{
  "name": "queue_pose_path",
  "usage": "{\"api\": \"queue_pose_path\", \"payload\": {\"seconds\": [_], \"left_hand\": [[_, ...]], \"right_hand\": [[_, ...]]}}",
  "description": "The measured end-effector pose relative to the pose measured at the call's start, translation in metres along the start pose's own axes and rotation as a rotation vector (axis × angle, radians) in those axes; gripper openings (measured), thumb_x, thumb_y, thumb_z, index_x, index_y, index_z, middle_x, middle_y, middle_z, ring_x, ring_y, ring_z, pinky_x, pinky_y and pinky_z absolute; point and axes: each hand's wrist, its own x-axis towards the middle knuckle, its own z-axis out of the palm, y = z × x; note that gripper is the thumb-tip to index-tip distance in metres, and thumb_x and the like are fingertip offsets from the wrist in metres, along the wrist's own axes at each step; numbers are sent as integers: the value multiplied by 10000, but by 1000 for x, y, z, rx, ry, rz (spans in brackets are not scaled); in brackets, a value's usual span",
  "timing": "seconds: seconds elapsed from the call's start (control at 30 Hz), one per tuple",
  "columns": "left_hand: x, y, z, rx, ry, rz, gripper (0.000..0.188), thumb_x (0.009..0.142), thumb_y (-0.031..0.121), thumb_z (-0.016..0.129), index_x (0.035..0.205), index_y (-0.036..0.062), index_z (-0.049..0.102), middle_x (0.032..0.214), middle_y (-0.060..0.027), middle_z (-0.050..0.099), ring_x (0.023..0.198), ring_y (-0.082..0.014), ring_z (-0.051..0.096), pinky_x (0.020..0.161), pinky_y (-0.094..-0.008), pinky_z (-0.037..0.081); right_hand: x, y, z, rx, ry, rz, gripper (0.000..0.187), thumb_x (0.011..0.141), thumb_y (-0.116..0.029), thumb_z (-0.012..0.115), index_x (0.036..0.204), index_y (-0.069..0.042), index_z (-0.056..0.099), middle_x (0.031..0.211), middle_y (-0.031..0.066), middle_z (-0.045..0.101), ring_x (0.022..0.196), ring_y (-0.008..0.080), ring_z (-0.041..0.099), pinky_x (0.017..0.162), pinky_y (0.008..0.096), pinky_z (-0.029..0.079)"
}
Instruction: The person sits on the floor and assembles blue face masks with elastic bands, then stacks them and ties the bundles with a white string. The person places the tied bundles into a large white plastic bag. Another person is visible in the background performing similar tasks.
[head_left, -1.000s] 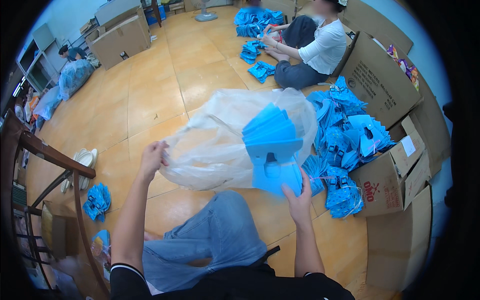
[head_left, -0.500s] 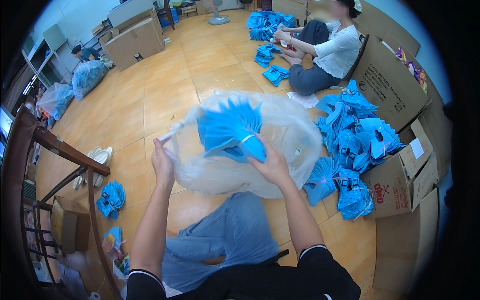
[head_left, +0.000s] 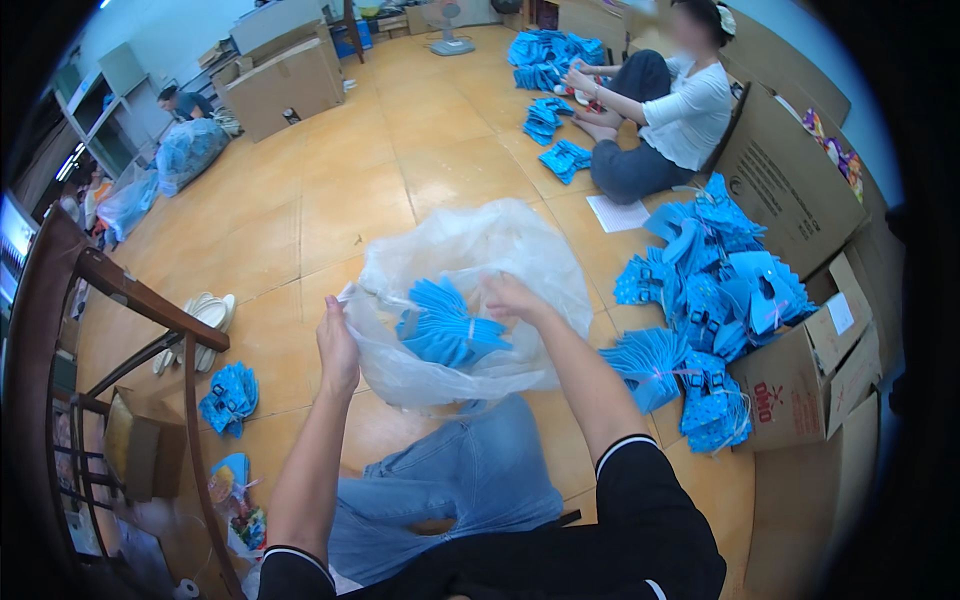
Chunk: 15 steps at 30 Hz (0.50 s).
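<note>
Blue bundle [head_left: 450, 325] has gone down from the R hand's grip since ½ sec ago & now lies in the mouth of the clear plastic bag [head_left: 540, 250], white band around it. R hand [head_left: 513, 298] is just beside/above it, nothing held, fingers loosely spread tho blurred. L hand [head_left: 338, 350] pinches bag rim at its L side. Bag's nr the person's jeans [head_left: 450, 480], over tiled floor [head_left: 350, 210]. More blue bundles [head_left: 700, 290] piled to the R, nxt to cardbd box [head_left: 785, 385].
</note>
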Motion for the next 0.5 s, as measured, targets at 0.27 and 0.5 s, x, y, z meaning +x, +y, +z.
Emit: {"api": "queue_pose_path", "payload": {"seconds": [0.27,0.5], "left_hand": [[-7,51,-95,-388,124,245,557,1038,453,314,1243,-14,537,1213,-124,606,1113,-193,580,948,-339,462],[-34,-3,-107,80,235,121,440,1032,298,427,1294,-52,478,1224,-123,594,1086,-209,586,962,-318,433]], "right_hand": [[45,-138,-82,1264,40,-640,608,1028,-393,344,1389,95,311,1390,246,442,1123,310,588,986,382,464],[-19,-67,-65,-1062,302,-243,850,844,-579,579,1428,-4,358,1356,268,487,1234,398,503,1030,467,401]]}}
